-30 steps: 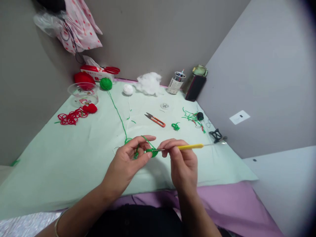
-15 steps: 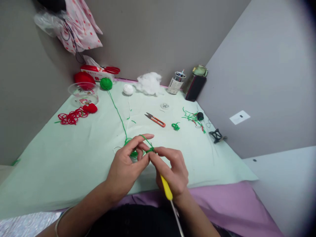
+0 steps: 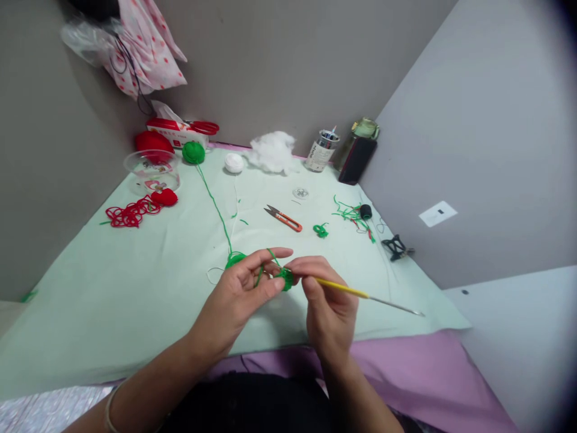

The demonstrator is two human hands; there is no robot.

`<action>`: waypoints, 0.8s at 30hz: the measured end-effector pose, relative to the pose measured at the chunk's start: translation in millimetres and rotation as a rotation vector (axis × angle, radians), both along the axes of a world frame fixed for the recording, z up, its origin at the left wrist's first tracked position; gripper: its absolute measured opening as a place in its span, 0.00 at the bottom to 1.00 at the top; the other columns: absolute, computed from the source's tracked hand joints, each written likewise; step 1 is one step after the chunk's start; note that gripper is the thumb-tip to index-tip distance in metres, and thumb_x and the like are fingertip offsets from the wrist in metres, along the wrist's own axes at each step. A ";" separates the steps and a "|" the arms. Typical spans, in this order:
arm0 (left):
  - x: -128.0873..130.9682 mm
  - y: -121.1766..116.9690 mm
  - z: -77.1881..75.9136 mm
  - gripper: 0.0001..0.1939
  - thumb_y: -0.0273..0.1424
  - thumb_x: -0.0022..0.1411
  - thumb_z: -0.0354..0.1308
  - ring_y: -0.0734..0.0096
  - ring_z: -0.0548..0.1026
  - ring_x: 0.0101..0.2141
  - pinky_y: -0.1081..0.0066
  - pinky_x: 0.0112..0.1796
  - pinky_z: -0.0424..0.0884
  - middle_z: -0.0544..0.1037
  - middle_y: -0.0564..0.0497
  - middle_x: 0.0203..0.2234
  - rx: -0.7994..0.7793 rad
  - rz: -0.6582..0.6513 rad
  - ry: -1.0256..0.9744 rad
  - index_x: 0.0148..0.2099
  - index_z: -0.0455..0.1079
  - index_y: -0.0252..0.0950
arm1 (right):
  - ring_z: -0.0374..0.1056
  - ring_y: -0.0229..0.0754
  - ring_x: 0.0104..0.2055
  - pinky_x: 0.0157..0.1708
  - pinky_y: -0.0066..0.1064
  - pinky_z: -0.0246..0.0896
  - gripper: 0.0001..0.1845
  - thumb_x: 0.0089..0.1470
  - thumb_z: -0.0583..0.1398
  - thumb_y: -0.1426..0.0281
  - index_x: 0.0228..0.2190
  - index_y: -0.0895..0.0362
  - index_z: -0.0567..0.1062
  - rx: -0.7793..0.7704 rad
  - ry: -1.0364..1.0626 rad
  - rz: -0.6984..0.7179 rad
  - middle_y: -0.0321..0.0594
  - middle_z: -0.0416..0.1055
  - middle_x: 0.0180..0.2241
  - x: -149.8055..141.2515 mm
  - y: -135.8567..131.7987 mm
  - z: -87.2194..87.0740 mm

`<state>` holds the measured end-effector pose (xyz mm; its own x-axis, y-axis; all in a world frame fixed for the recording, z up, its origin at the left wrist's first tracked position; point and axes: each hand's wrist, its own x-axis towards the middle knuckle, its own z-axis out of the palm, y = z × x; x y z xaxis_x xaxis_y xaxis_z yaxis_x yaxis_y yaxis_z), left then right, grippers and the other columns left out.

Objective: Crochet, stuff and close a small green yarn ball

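Yellow-handled hook (image 3: 343, 287) in right hand (image 3: 331, 310)

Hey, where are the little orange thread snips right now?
In the head view, the orange snips lie on the table just right of centre, beyond the hands, between the white yarn ball and the small green crocheted piece.

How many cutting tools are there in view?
2: the orange snips lie on the table, and the red-handled scissors are at the tissue box. Others may hide inside the can.
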<state>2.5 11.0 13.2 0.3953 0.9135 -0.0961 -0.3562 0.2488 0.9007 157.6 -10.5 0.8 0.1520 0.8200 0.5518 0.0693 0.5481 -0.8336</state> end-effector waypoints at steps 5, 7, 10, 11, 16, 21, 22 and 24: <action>0.5 2.0 -1.4 0.22 0.34 0.61 0.71 0.73 0.69 0.39 0.72 0.46 0.65 0.74 0.55 0.36 -0.010 0.000 0.006 0.57 0.78 0.52 | 0.73 0.42 0.41 0.38 0.34 0.70 0.11 0.67 0.60 0.75 0.43 0.51 0.83 0.037 -0.091 -0.024 0.40 0.77 0.38 -0.8 -4.2 -3.8; -1.2 4.1 1.4 0.23 0.33 0.61 0.71 0.72 0.70 0.40 0.71 0.47 0.66 0.75 0.54 0.36 -0.078 -0.046 -0.045 0.59 0.77 0.49 | 0.73 0.40 0.36 0.35 0.34 0.70 0.10 0.67 0.60 0.73 0.41 0.52 0.83 0.006 0.004 0.027 0.40 0.76 0.36 2.4 -2.9 -2.7; -5.1 6.6 5.4 0.23 0.33 0.60 0.70 0.72 0.70 0.38 0.71 0.45 0.67 0.74 0.52 0.36 -0.221 -0.147 -0.114 0.58 0.78 0.44 | 0.69 0.36 0.27 0.28 0.31 0.68 0.10 0.68 0.60 0.69 0.37 0.54 0.82 -0.102 0.248 0.126 0.38 0.74 0.32 8.6 3.6 0.2; -6.0 6.8 6.0 0.23 0.33 0.59 0.70 0.72 0.69 0.38 0.71 0.44 0.68 0.74 0.52 0.37 -0.252 -0.172 -0.134 0.57 0.79 0.43 | 0.68 0.35 0.25 0.25 0.29 0.66 0.10 0.67 0.60 0.68 0.36 0.54 0.82 -0.138 0.312 0.152 0.38 0.74 0.30 10.2 5.9 1.1; -1.3 3.7 4.4 0.19 0.32 0.58 0.72 0.72 0.71 0.38 0.73 0.44 0.68 0.74 0.53 0.36 -0.180 -0.113 -0.124 0.53 0.81 0.44 | 0.66 0.35 0.25 0.24 0.28 0.64 0.09 0.66 0.62 0.65 0.35 0.54 0.81 -0.196 0.358 0.209 0.38 0.75 0.30 9.7 8.3 0.4; 3.1 1.3 -0.7 0.19 0.36 0.63 0.69 0.66 0.74 0.41 0.69 0.46 0.69 0.77 0.52 0.38 0.032 -0.022 0.055 0.57 0.78 0.47 | 0.70 0.38 0.33 0.33 0.30 0.67 0.08 0.66 0.62 0.68 0.38 0.53 0.83 -0.136 0.184 0.082 0.40 0.79 0.37 6.2 4.0 -3.4; 2.3 1.4 -1.3 0.18 0.38 0.65 0.68 0.66 0.74 0.41 0.69 0.44 0.69 0.77 0.52 0.38 0.052 -0.016 0.084 0.57 0.79 0.47 | 0.69 0.37 0.32 0.33 0.30 0.66 0.08 0.66 0.62 0.67 0.38 0.53 0.83 -0.142 0.204 0.075 0.40 0.79 0.35 6.5 4.4 -3.5; 0.1 1.9 -1.7 0.16 0.38 0.66 0.66 0.66 0.73 0.41 0.70 0.44 0.68 0.76 0.52 0.38 0.075 -0.008 0.109 0.56 0.79 0.47 | 0.68 0.36 0.29 0.31 0.29 0.66 0.08 0.66 0.62 0.65 0.37 0.53 0.82 -0.163 0.260 0.083 0.38 0.78 0.34 7.5 6.2 -3.0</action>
<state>2.6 13.0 11.5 0.3939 0.9165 -0.0706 -0.2529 0.1819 0.9502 165.2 -4.3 -2.2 0.1993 0.9102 0.3631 -0.1975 0.4002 -0.8949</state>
